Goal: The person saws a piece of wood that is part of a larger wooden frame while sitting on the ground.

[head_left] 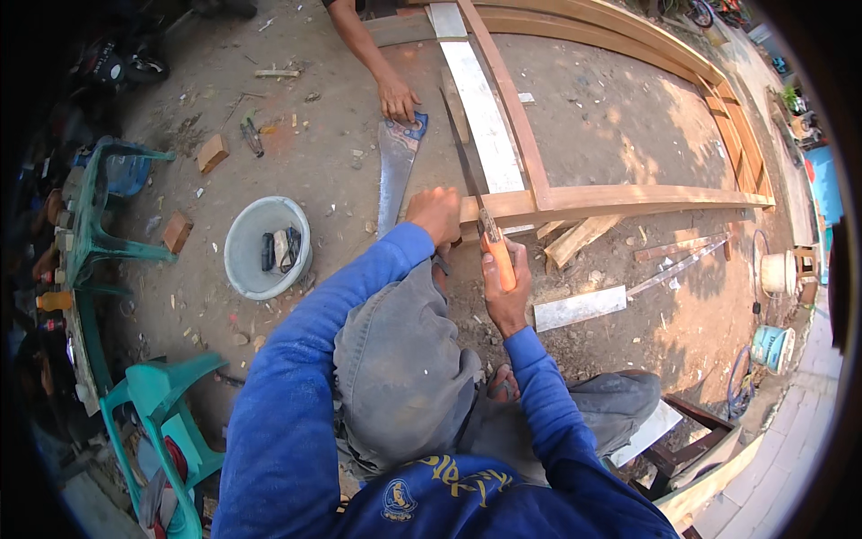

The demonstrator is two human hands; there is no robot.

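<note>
My right hand (pixel 505 296) is closed round the orange handle of a hand saw (pixel 499 259). The saw's dark blade slants away to the far left and crosses the near beam of a wooden frame (pixel 628 198) close to its left end. Just left of the blade, my left hand (pixel 435 216) grips that beam end, its fingers wrapped over the wood. Beyond it, a co-worker's hand (pixel 398 97) reaches down to a second hand saw (pixel 397 162) with a blue handle, which lies on the ground.
A grey-white bucket (pixel 241 286) with small items stands at left, near wood blocks (pixel 213 154) and green plastic chairs (pixel 148 386). A pale board (pixel 480 112) lies lengthwise within the frame. Offcuts (pixel 579 309) lie to the right, with paint buckets (pixel 774 349) farther off.
</note>
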